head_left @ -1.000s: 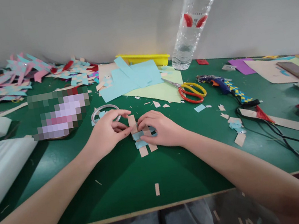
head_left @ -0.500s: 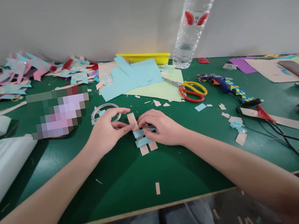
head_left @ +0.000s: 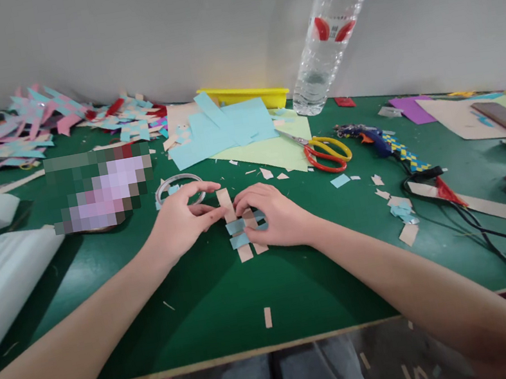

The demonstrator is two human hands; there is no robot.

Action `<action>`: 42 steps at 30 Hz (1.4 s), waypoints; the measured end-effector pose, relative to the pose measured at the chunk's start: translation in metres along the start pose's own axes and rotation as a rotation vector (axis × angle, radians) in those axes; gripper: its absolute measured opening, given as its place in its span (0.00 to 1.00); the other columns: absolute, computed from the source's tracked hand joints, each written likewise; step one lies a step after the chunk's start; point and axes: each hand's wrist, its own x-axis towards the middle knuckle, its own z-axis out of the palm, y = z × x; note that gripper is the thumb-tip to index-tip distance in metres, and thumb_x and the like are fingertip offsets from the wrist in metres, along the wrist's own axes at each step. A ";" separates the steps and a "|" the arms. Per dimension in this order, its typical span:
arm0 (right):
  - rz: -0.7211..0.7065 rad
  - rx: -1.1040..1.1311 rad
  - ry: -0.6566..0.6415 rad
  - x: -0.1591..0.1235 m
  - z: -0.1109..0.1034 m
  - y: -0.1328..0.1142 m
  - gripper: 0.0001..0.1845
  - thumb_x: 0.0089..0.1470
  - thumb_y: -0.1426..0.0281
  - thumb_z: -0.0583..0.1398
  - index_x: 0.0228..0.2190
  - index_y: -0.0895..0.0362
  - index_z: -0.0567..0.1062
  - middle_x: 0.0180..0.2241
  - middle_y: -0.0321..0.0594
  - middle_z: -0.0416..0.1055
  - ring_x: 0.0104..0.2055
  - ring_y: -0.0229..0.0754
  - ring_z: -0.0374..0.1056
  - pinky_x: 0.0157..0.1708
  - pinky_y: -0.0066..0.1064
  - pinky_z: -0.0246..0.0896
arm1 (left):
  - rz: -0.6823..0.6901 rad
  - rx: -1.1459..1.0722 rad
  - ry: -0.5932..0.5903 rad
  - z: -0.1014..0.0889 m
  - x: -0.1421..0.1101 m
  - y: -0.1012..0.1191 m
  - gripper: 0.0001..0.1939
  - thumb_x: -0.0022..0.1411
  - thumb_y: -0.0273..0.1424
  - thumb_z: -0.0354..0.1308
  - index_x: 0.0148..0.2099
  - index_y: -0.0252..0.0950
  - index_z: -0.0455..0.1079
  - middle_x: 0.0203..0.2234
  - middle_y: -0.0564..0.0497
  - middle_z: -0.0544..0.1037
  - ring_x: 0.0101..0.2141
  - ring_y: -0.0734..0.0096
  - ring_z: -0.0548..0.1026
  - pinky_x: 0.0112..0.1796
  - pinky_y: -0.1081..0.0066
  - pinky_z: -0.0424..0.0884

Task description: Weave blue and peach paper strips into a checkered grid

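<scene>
Low over the green table, both hands work at a small weave of beige and light blue paper strips [head_left: 236, 225]. Two beige strips run away from me, and blue strips cross them. My left hand [head_left: 179, 224] has its thumb and a finger closed at the left edge of the longer beige strip, with the index finger stretched out above. My right hand [head_left: 278, 216] is curled over the right side of the weave, thumb and fingertips gripping it and hiding part of it. Behind my left hand lies a roll of clear tape [head_left: 165, 187], partly covered.
Scissors [head_left: 325, 154] with red and yellow handles lie behind my right hand, near blue paper sheets [head_left: 242, 127]. A plastic bottle [head_left: 323, 33] stands at the back. Paper scraps [head_left: 401, 212] and cables [head_left: 481, 234] are on the right, a white device [head_left: 10, 284] on the left.
Hardly anything differs. Both hands keep their places on the paper weave, and the whole view has shifted very slightly.
</scene>
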 end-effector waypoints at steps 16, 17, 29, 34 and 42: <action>0.001 0.015 0.009 0.001 0.001 0.002 0.10 0.50 0.69 0.63 0.35 0.53 0.68 0.45 0.42 0.72 0.53 0.47 0.65 0.55 0.45 0.57 | -0.055 -0.104 0.010 0.000 -0.001 0.002 0.25 0.47 0.38 0.71 0.47 0.39 0.72 0.24 0.53 0.77 0.19 0.73 0.70 0.21 0.71 0.65; 0.001 0.015 0.007 0.001 0.001 0.002 0.10 0.50 0.69 0.63 0.35 0.53 0.68 0.45 0.42 0.72 0.53 0.48 0.65 0.55 0.45 0.57 | -0.056 -0.104 0.019 0.000 -0.001 0.003 0.24 0.47 0.38 0.71 0.47 0.39 0.72 0.24 0.53 0.77 0.19 0.73 0.69 0.21 0.71 0.65; -0.005 0.011 -0.002 0.000 0.001 0.000 0.09 0.50 0.69 0.63 0.35 0.53 0.68 0.45 0.42 0.73 0.53 0.47 0.65 0.55 0.44 0.57 | -0.046 -0.149 0.068 0.001 0.001 -0.002 0.24 0.46 0.38 0.73 0.45 0.37 0.72 0.21 0.55 0.74 0.18 0.77 0.67 0.20 0.73 0.64; 0.001 0.012 0.000 0.000 0.001 0.000 0.09 0.50 0.69 0.63 0.34 0.53 0.69 0.45 0.41 0.73 0.53 0.48 0.66 0.55 0.45 0.57 | -0.020 -0.102 0.044 0.001 0.000 -0.001 0.22 0.48 0.39 0.71 0.44 0.37 0.72 0.20 0.54 0.75 0.17 0.73 0.68 0.19 0.71 0.63; -0.009 0.007 0.006 0.001 0.002 0.001 0.09 0.50 0.69 0.63 0.35 0.53 0.68 0.45 0.41 0.73 0.53 0.47 0.65 0.55 0.44 0.57 | -0.019 -0.028 0.075 0.002 -0.001 0.004 0.17 0.50 0.34 0.67 0.43 0.38 0.72 0.26 0.51 0.76 0.21 0.71 0.74 0.18 0.72 0.64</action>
